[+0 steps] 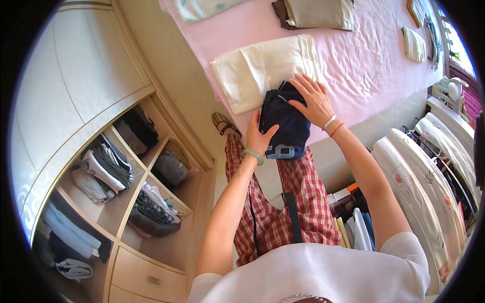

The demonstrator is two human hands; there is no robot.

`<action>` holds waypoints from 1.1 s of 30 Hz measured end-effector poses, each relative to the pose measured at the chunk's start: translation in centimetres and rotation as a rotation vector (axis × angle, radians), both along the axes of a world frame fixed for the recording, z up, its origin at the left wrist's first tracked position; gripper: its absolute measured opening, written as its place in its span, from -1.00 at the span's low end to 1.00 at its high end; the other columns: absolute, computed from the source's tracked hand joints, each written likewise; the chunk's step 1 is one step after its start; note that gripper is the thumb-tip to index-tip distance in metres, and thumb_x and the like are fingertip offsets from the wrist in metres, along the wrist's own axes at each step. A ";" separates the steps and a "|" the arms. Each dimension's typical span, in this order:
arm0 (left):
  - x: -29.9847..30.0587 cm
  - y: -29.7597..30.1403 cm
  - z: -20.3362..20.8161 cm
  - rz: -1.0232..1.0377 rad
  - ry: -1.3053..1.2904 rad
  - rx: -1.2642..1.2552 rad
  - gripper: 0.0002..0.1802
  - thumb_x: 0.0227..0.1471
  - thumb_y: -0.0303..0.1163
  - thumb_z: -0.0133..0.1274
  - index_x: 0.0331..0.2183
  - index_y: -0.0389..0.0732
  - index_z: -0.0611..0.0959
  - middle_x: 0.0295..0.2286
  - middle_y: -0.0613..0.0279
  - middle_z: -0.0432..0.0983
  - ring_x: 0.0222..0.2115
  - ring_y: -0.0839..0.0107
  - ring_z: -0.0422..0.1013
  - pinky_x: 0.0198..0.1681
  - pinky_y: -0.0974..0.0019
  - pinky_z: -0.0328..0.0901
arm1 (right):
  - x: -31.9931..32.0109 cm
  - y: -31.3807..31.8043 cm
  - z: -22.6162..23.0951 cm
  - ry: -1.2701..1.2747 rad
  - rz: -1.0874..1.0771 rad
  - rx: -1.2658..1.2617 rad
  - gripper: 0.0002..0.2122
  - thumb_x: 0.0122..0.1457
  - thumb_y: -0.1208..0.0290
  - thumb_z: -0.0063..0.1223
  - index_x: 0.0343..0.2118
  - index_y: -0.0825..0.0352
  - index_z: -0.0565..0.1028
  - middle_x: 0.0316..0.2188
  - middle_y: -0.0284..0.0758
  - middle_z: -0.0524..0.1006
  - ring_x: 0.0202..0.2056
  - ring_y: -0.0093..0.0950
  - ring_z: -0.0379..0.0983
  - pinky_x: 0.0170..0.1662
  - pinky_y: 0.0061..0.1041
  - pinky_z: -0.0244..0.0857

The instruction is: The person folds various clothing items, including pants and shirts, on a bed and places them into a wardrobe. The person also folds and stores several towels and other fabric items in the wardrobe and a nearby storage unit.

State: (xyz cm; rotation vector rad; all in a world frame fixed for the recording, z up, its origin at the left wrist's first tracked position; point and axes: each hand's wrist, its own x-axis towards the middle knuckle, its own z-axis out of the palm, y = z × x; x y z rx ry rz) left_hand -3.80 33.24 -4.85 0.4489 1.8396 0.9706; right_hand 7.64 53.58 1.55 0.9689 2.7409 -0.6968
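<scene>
A folded dark navy garment (284, 126) with a pale printed patch lies at the edge of the bed with a pink sheet (348, 60). My left hand (257, 135) grips its left side, thumb on top. My right hand (314, 99) lies flat on its upper right part, fingers spread and reaching onto a folded cream cloth (257, 70) just behind it. A green bangle is on my left wrist, thin bracelets on the right.
An open wardrobe (126, 177) with shelves of folded clothes stands at left, drawers below. Folded beige (318, 12) and white (414, 44) items lie further up the bed. A rack with hanging garments (429, 182) is at right. Boxes and papers (348, 222) sit near my legs.
</scene>
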 end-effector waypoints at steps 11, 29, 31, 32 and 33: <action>-4.7 2.8 -0.1 0.299 0.378 0.003 -0.42 -0.04 -0.21 0.22 0.00 -0.21 0.45 -0.12 0.15 0.40 -0.15 0.24 0.39 -0.02 0.24 0.26 | 4.9 3.0 -4.1 0.380 -0.511 -0.128 -0.50 0.08 0.19 0.15 0.06 0.30 0.37 0.03 -0.10 0.40 0.03 -0.19 0.34 0.07 -0.38 0.20; -11.5 9.0 0.6 0.326 -0.094 -0.203 -0.36 -0.13 -0.09 0.30 -0.13 -0.38 0.56 -0.21 0.18 0.52 -0.22 0.46 0.40 -0.10 0.37 0.26 | -0.7 9.1 -5.5 0.066 -0.478 -0.715 -0.45 -0.06 -0.03 0.22 -0.21 0.43 0.52 -0.37 -0.16 0.59 -0.34 -0.31 0.54 -0.23 -0.41 0.38; -11.3 8.6 0.9 0.365 -0.062 -0.102 -0.51 -0.07 -0.17 0.27 -0.19 -0.35 0.60 -0.26 0.28 0.54 -0.27 0.54 0.39 -0.15 0.41 0.27 | -0.6 8.8 -4.8 0.177 -0.517 -0.715 -0.51 -0.03 0.04 0.21 -0.20 0.42 0.52 -0.37 -0.16 0.59 -0.35 -0.33 0.53 -0.24 -0.41 0.37; -11.0 8.3 1.0 0.415 -0.034 -0.053 -0.57 -0.04 -0.21 0.25 -0.21 -0.33 0.62 -0.28 0.33 0.54 -0.29 0.57 0.38 -0.17 0.43 0.27 | -0.6 8.4 -4.4 0.281 -0.563 -0.740 -0.53 -0.01 0.08 0.21 -0.20 0.43 0.52 -0.37 -0.16 0.59 -0.35 -0.34 0.53 -0.24 -0.41 0.37; -10.8 8.0 1.0 0.465 -0.006 -0.005 -0.64 -0.01 -0.25 0.23 -0.24 -0.31 0.63 -0.30 0.37 0.54 -0.31 0.60 0.37 -0.20 0.45 0.27 | -0.7 8.3 -4.2 0.385 -0.609 -0.764 -0.55 0.00 0.11 0.21 -0.20 0.43 0.52 -0.37 -0.15 0.59 -0.35 -0.35 0.53 -0.24 -0.41 0.37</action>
